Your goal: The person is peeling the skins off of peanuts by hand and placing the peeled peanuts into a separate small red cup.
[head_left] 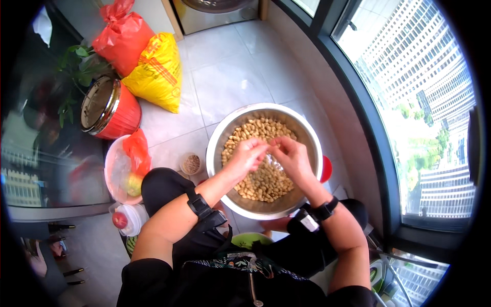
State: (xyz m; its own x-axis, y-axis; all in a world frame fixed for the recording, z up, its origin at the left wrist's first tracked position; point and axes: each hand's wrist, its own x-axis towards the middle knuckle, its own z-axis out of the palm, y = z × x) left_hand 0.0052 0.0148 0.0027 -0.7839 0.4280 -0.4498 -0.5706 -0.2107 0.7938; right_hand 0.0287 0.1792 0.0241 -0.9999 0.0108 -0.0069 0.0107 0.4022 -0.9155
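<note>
A wide steel basin (214, 169) stands on the floor in front of me, holding many unshelled peanuts (263, 190). Above its middle, the fingertips of my left hand (249, 155) and my right hand (290, 155) meet in a pinch. Whatever is between them is too small and covered to make out. Just below my right hand's fingers, a clear, shiny patch (274, 162) shows among the peanuts; its kind I cannot tell. To the left of the basin sits a small bowl (191, 163) of small brownish pieces that look like shelled peanuts.
Left of me stand a pink tub (111, 166) with a red bag (136, 150), a red bucket (125, 120), a yellow bag (159, 74) and a tied red bag (123, 43). A red object (326, 169) touches the basin's right side. Windows (409, 102) line the right wall.
</note>
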